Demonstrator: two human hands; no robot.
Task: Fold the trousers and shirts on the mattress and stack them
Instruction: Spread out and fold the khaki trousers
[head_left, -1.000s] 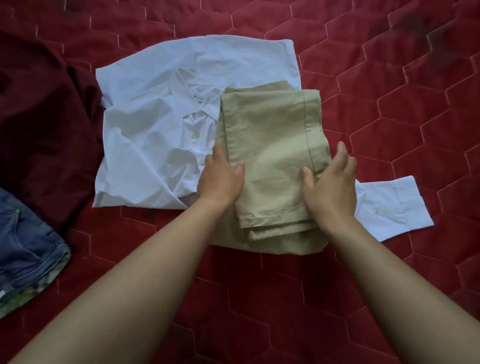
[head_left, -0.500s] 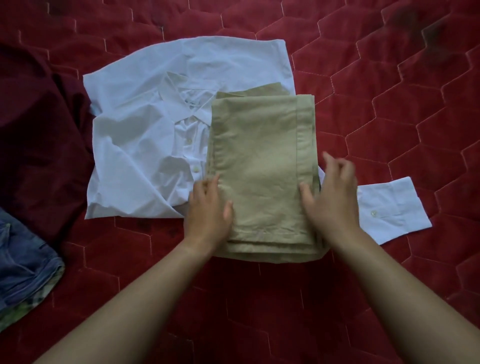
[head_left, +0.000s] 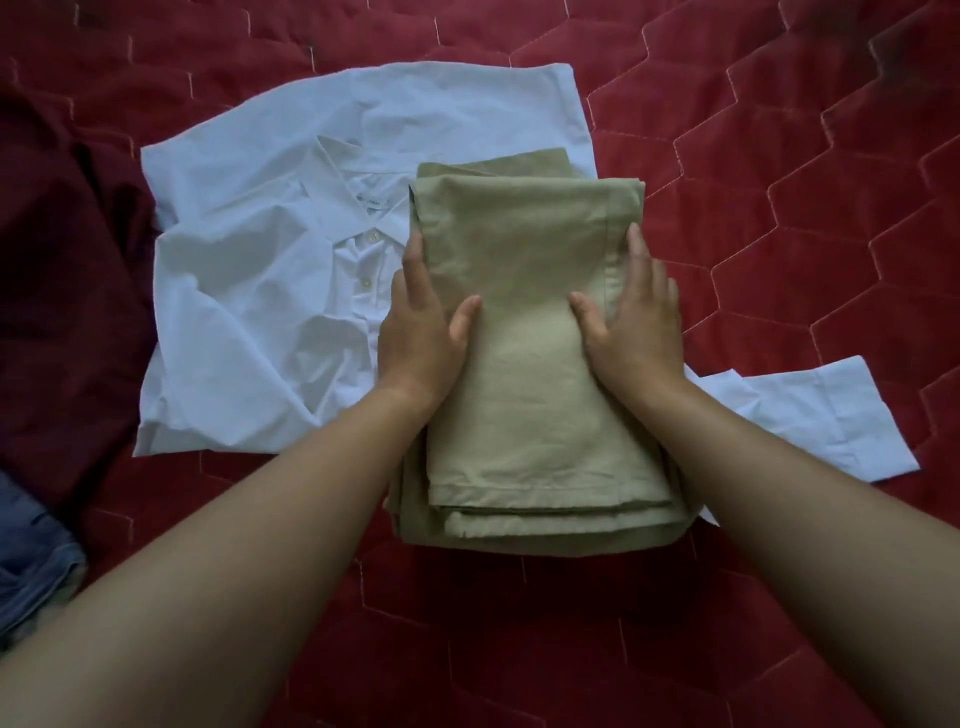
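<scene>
Folded khaki trousers (head_left: 524, 332) lie in a thick rectangular bundle on the red quilted mattress (head_left: 789, 218), partly covering a crumpled white collared shirt (head_left: 249, 291). My left hand (head_left: 421, 322) clasps the bundle's left side, thumb on top and fingers along the edge. My right hand (head_left: 636, 317) clasps the right side the same way. One white shirt sleeve (head_left: 831, 421) sticks out to the right from under the trousers.
A dark maroon garment (head_left: 62, 291) lies spread at the left edge. A blue denim piece (head_left: 31, 566) sits at the lower left corner. Bare mattress lies to the right and along the near side.
Both hands slid from the near end of the trousers further up along their sides and now clasp them. The bundle has shifted slightly towards me.
</scene>
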